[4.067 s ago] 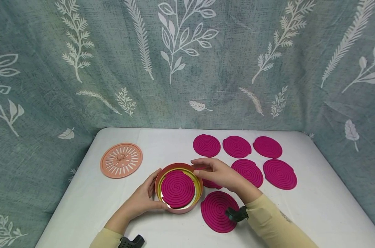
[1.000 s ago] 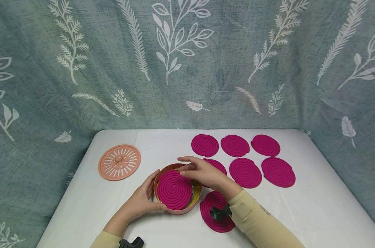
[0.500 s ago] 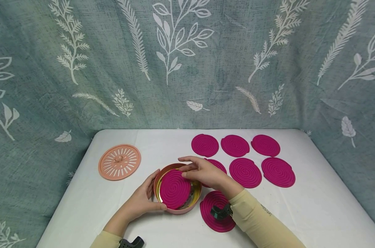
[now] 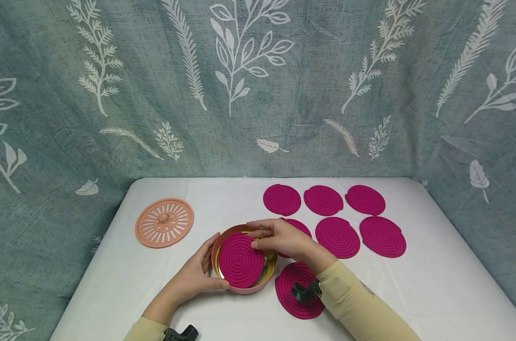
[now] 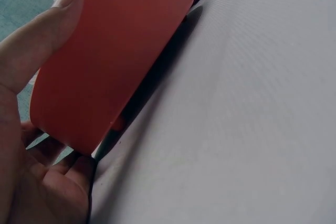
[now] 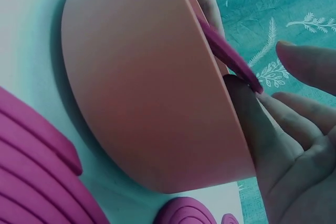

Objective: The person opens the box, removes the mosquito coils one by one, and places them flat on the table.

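Observation:
A magenta mosquito coil (image 4: 240,260) lies tilted inside a round salmon-coloured coil holder (image 4: 246,291) with a yellow inner side. My right hand (image 4: 283,240) pinches the coil near its upper right edge, over the holder's rim. In the right wrist view, the coil's edge (image 6: 231,56) sticks out above the rim beside my fingers. My left hand (image 4: 201,269) grips the holder's left side, thumb at the front and fingers behind. The holder's outer wall (image 5: 110,51) fills much of the left wrist view. Part of the holder's far side is hidden by my right hand.
A slotted salmon-coloured lid (image 4: 164,223) lies flat at the table's left. Several more magenta coils, such as one coil (image 4: 337,237), lie in rows at the right. Another coil (image 4: 294,296) lies under my right wrist. A patterned curtain (image 4: 258,94) stands behind the white table (image 4: 224,194).
Compared with the earliest frame, my right hand has moved left over the holder and the coil has gone from flat to tilted. Lately the coil's tilt shifts slightly. My left hand keeps its grip.

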Demonstrator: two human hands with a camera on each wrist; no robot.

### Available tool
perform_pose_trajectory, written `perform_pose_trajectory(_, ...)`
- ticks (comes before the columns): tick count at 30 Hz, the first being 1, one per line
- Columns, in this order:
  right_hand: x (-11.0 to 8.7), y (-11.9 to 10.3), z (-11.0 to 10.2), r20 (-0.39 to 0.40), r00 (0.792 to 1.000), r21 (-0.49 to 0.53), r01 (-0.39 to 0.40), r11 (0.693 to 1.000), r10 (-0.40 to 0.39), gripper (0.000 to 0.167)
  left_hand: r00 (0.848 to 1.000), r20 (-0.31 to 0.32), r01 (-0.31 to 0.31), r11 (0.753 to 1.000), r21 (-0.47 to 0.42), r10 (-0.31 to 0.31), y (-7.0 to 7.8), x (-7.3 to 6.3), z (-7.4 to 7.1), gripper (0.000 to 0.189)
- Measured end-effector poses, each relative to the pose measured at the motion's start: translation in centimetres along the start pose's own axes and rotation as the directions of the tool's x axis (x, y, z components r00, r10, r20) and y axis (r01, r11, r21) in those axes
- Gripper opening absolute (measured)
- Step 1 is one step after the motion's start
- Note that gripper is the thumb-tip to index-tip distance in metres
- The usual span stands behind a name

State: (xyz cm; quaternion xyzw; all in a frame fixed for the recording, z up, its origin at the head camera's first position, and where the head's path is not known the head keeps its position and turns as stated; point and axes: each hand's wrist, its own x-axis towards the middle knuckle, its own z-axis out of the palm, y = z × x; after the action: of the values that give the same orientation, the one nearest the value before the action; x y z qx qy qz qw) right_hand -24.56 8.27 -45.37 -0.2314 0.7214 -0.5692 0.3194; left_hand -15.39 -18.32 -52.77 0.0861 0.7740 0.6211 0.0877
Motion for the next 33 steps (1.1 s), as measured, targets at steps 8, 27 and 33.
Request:
perform_pose_trajectory(8,-0.22,-0.12,0.08,-0.016,0.999,0.012,-0.030,0.999,0.030,0.054,1.000,-0.013,0.008,1.000,0.018,-0.008,0.09,-0.02,0.09,0.120)
perform_pose_trajectory(27,-0.59,0.11,0.10,-0.006,0.996,0.056,-0.094,0.994,0.094,0.044,1.000,-0.011,0.001,1.000,0.015,-0.001,-0.07,0.06,0.04,0.119)
perform_pose_trajectory(33,-0.64,0.40,0.13,-0.022,0.996,0.072,-0.089,0.993,0.091,0.041,1.000,-0.006,0.002,1.000,0.005,-0.002,0.02,0.03,0.01,0.119)
